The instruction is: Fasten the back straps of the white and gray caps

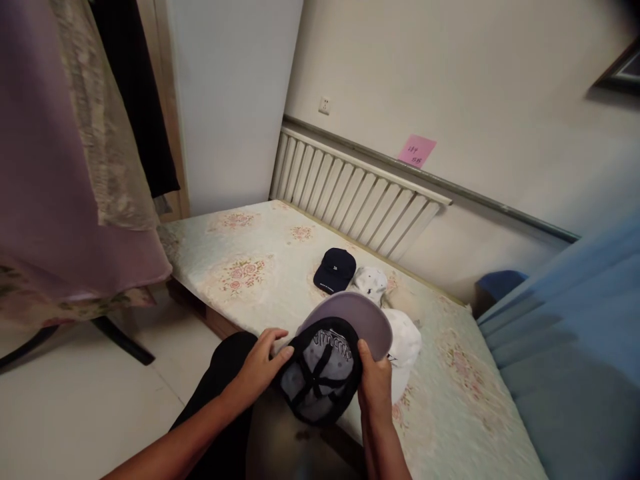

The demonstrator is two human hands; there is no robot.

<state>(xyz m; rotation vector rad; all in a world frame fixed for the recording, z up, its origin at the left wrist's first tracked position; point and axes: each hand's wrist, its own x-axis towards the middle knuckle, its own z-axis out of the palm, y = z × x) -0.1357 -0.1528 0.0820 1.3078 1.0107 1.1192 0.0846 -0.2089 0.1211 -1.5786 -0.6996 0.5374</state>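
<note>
A grey baseball cap [325, 360] is held upside down in front of me, its inside with black bands facing up. Its greyish-purple brim points away from me. My right hand [376, 383] is closed around the right side of the cap where the brim meets the crown, thumb on top. At the left edge, my left hand [263, 367] grips the rim between thumb and fingers; some fingertips are hidden. Beyond the held cap, a dark navy cap [336, 270] lies on the bed beside a white patterned cap [370, 283]. Another white cap [404, 340] is partly covered.
The floral-covered bed [465, 413] stretches ahead and right. A beige item [403, 301] lies among the caps. Hanging clothes [65, 167] are at left, a blue curtain [575, 333] at right. A radiator [350, 193] and a pink note [417, 151] are on the wall side.
</note>
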